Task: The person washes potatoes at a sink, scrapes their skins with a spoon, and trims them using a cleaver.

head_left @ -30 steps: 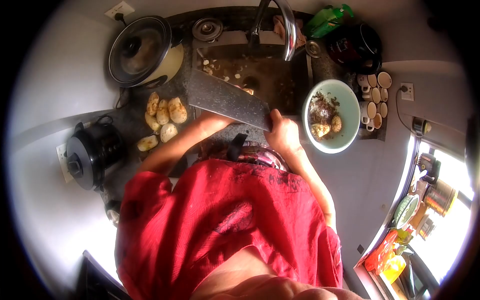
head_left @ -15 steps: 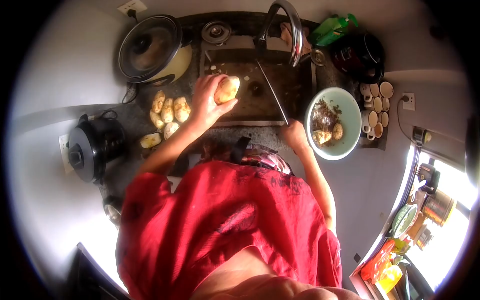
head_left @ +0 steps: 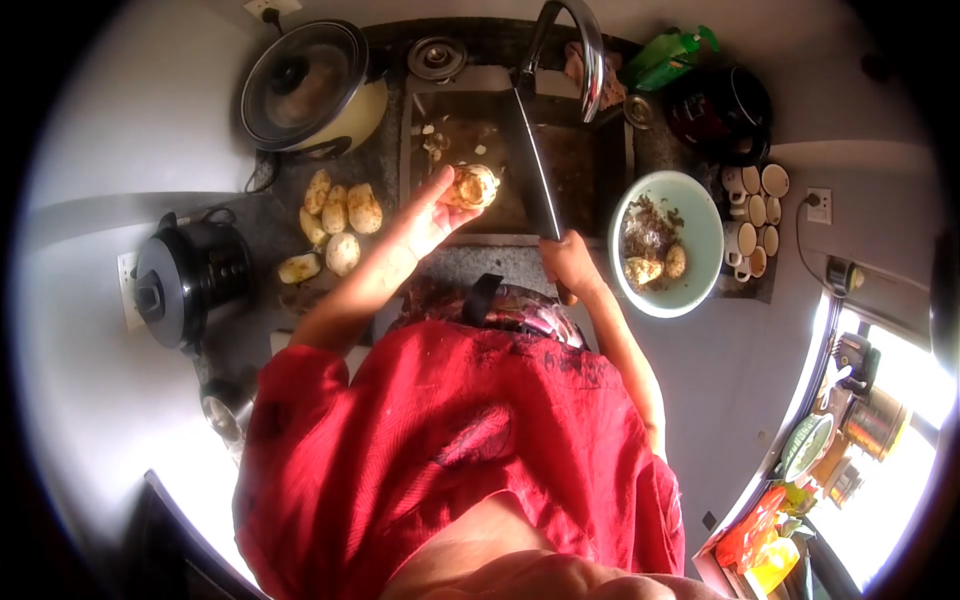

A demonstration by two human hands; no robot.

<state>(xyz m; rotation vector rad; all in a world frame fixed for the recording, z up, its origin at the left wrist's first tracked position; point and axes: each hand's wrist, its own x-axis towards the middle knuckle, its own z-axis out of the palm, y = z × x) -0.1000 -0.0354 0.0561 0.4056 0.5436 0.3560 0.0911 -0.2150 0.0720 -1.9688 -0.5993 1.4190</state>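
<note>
My left hand (head_left: 432,218) is closed around a pale, partly peeled potato (head_left: 475,187) with a brown patch, held over the near left part of the sink (head_left: 520,240). In my right hand (head_left: 570,262) is the handle of a long kitchen knife (head_left: 535,165); its blade points away from me, toward the base of the tap. Blade and potato are apart. Several peeled, brown-spotted potatoes (head_left: 335,208) lie on the counter left of the sink. Right of my right hand stands a pale green bowl (head_left: 705,210) holding dark peelings and two potatoes (head_left: 676,262).
A curved tap (head_left: 590,60) rises behind the sink. At the left stand a lidded electric pot (head_left: 310,90) and a black rice cooker (head_left: 190,285). A green bottle (head_left: 665,60), a black pot (head_left: 718,112) and several mugs (head_left: 745,238) are on the right.
My left hand has moved down and right, turning the potato so its brown patch shows. The knife has risen slightly and rotated, so the broad side of its blade is visible.
</note>
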